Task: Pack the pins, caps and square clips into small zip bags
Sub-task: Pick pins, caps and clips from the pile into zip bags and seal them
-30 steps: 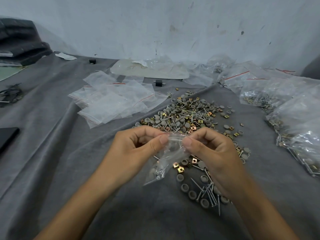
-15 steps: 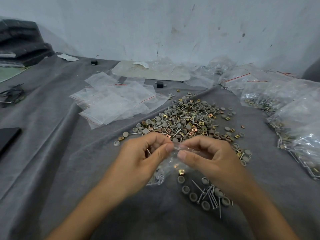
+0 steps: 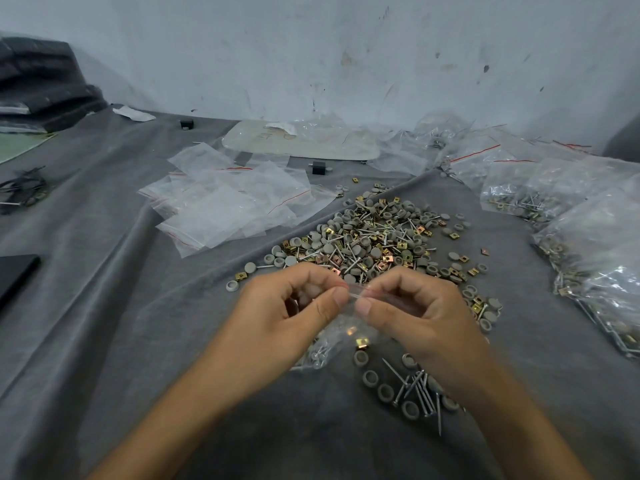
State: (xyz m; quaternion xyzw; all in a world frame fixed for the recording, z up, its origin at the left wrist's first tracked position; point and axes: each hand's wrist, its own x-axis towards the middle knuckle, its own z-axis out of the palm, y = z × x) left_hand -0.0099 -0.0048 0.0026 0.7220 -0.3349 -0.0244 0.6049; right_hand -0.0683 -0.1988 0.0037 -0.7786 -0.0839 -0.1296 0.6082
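Observation:
My left hand (image 3: 287, 313) and my right hand (image 3: 422, 317) both pinch the top edge of a small clear zip bag (image 3: 332, 337) that hangs between them, thumbs almost touching. Pins and a brass square clip show through the bag's lower part. Behind the hands lies a big pile of pins, grey caps and square clips (image 3: 374, 240) on the grey cloth. A small group of caps and pins (image 3: 405, 386) lies just below my right hand.
A heap of empty zip bags (image 3: 228, 206) lies back left. Filled bags (image 3: 588, 237) are piled along the right side. A small black block (image 3: 318, 167) and a clear sheet (image 3: 301, 140) sit near the wall. A dark flat object (image 3: 15, 275) is at the left edge.
Both hands lowered the bag toward the cloth and drew closer to me; the thumbs now press along the bag's top edge, and the bag's bottom rests near the cloth.

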